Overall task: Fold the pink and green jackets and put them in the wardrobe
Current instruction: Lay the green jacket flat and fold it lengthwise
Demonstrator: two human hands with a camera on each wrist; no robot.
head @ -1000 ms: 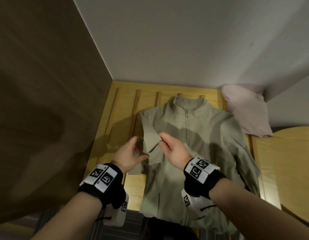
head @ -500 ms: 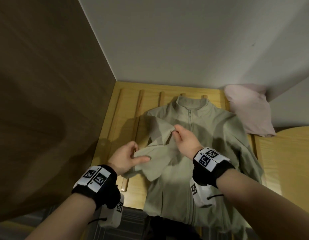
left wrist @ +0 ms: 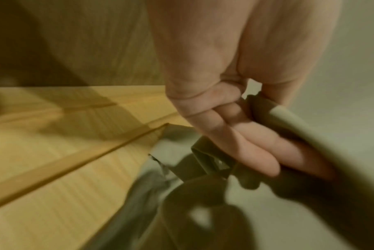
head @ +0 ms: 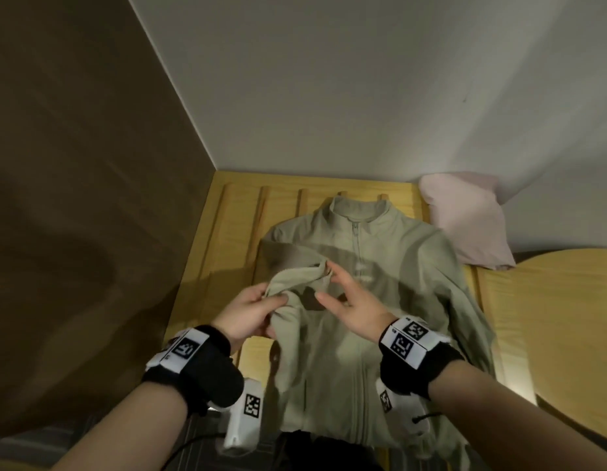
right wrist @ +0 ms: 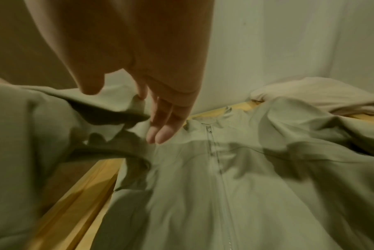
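The green jacket (head: 390, 317) lies front up, zipped, on the wooden bed slats (head: 234, 232), collar toward the wall. Its left sleeve (head: 295, 277) is lifted and bent across the chest. My left hand (head: 257, 307) grips the sleeve's middle, and the left wrist view shows its fingers (left wrist: 246, 135) curled round the green cloth (left wrist: 299, 128). My right hand (head: 329, 283) hovers over the chest with fingers straight and thumb spread. One fingertip touches the sleeve's end (right wrist: 137, 101). The folded pink jacket (head: 465, 219) lies at the back right, beside the green collar.
A dark brown wooden panel (head: 74, 198) stands along the left of the bed. A white wall (head: 363, 96) closes the back. A rounded wooden board (head: 550, 317) lies at the right. The jacket's right sleeve (head: 472, 317) hangs toward the near edge.
The right hand carried the sleeve's end across the chest, then opened its pinch. The left hand moved up and right with the sleeve still in its grip.
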